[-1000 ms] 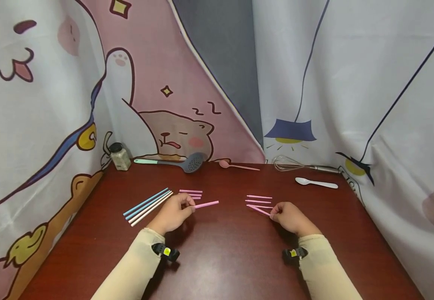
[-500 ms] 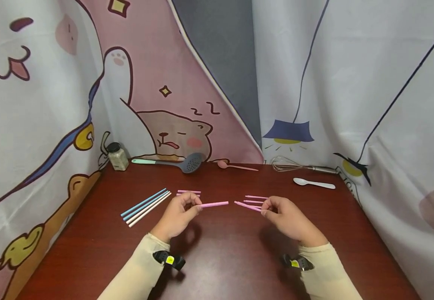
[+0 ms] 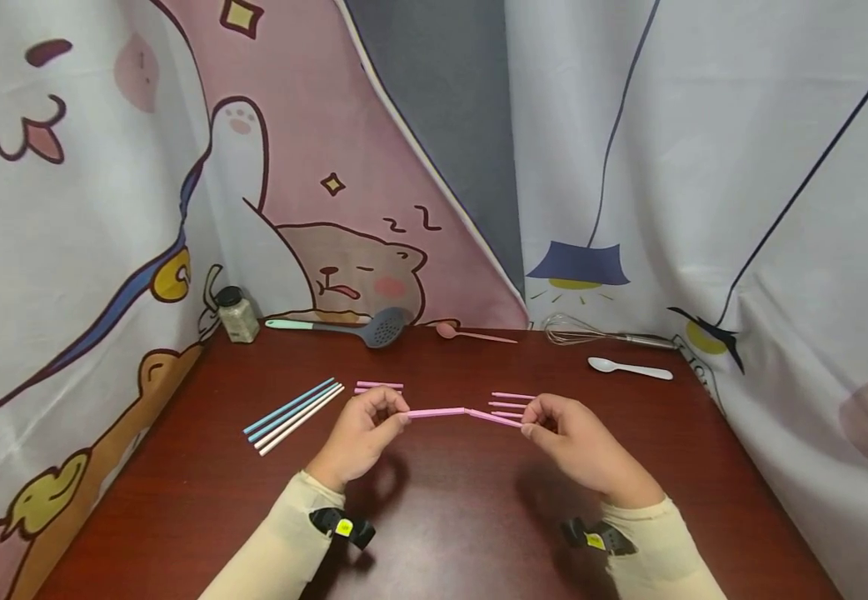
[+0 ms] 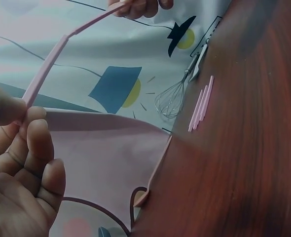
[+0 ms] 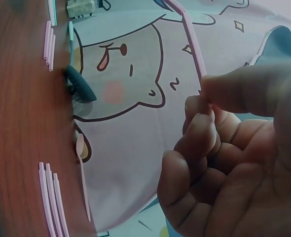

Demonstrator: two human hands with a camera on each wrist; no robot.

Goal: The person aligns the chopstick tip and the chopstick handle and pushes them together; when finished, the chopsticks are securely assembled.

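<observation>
Above the middle of the table, my left hand [image 3: 360, 433] pinches the outer end of a slim pink stick [image 3: 436, 412] between thumb and fingertips. My right hand [image 3: 578, 443] pinches a second, thinner-looking pink stick [image 3: 496, 418] the same way. The inner ends of the two meet at a slight bend; in the left wrist view the joint [image 4: 68, 35] shows the thinner one against the wider one's end. Whether one sits inside the other, I cannot tell. Behind my right hand lie several loose pink sticks [image 5: 51, 197] with narrowed tips. More pink sticks [image 5: 49, 47] lie behind my left hand, partly hidden.
Blue sticks [image 3: 287, 406] and white sticks [image 3: 301, 419] lie side by side at the left. Along the back are a jar [image 3: 238, 317], a slotted spoon [image 3: 385, 328], a pink spoon [image 3: 475, 335], a whisk [image 3: 576, 330] and a white spoon [image 3: 631, 368]. Printed curtains enclose the table.
Both hands have risen from the table and moved towards each other, each with its pink stick. The sticks were apart; their inner ends now meet.
</observation>
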